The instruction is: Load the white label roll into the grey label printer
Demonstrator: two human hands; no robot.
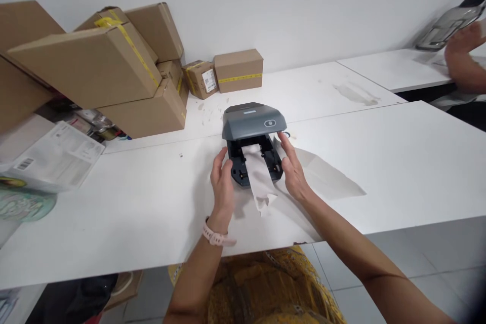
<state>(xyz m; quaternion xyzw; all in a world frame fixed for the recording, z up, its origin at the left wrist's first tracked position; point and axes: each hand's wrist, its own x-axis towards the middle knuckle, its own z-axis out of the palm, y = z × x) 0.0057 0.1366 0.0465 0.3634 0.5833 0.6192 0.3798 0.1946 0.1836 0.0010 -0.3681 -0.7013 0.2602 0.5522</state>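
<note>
A dark grey label printer [252, 121] stands on the white table [144, 202] with its lid raised. A strip of white paper [260, 174] runs from inside it over its front edge, and its end is torn. My left hand [222, 179] is at the printer's left side, thumb and fingers apart. At the right side my right hand [291, 169] has its index finger stretched up near the lid's corner. Both hands touch or nearly touch the casing, and neither is closed round anything. A loose white sheet [330, 174] lies right of the printer.
Cardboard boxes [94, 66] are stacked at the back left, with two smaller ones [238, 71] beside them. White packages [56, 154] lie at the left edge. Another person's hand [463, 43] and a clear-sided object [448, 25] are at the far right.
</note>
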